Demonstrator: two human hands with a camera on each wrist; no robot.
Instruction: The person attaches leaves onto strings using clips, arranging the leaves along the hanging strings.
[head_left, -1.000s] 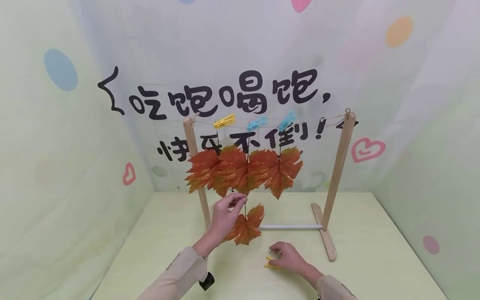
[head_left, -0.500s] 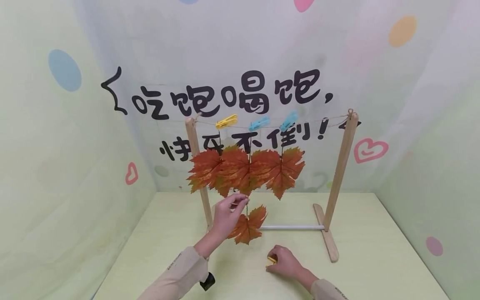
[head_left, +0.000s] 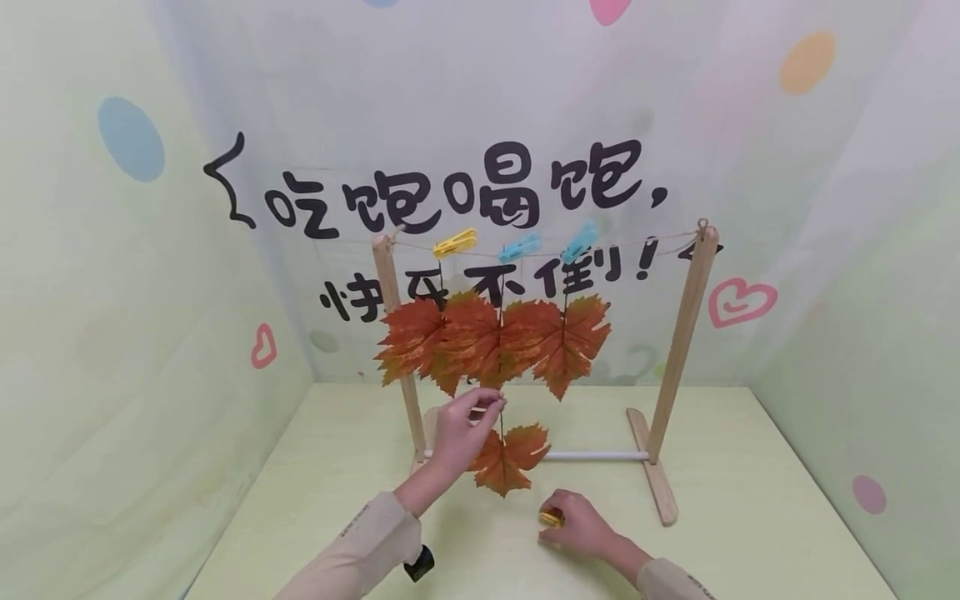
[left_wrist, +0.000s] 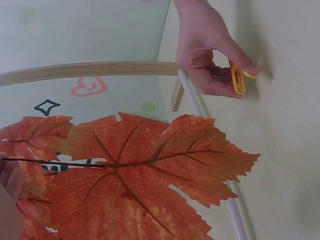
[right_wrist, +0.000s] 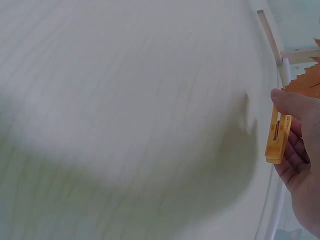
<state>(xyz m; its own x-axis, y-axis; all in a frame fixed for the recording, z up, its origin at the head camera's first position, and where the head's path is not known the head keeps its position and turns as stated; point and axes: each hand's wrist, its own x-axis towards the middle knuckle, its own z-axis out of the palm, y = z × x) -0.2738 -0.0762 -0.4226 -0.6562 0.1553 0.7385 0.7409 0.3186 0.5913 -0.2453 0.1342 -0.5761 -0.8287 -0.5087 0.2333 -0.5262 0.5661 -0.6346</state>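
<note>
My left hand point(head_left: 465, 432) pinches the thin dark stem of an orange-red maple-like leaf point(head_left: 506, 460), which hangs below the fingertips. In the left wrist view that leaf point(left_wrist: 140, 170) fills the lower part. Low over the table, my right hand point(head_left: 581, 525) holds a yellow clothespin point(right_wrist: 278, 137) between thumb and fingers. Several similar leaves point(head_left: 562, 346) hang overlapped from a string point(head_left: 630, 242), their stems held by a yellow clothespin point(head_left: 455, 242) and two blue clothespins point(head_left: 521, 247).
The string is tied between two wooden posts, the right post point(head_left: 682, 346) and the left post point(head_left: 397, 333). A white rod point(head_left: 596, 456) joins them low down, and a wooden foot point(head_left: 652, 467) supports the right side. Printed fabric point(head_left: 480, 83) stands behind the pale table point(head_left: 720, 517).
My right hand has closed its fingers round the yellow clothespin and lifted it slightly. The leaf in my left hand has turned and shifted a little to the right.
</note>
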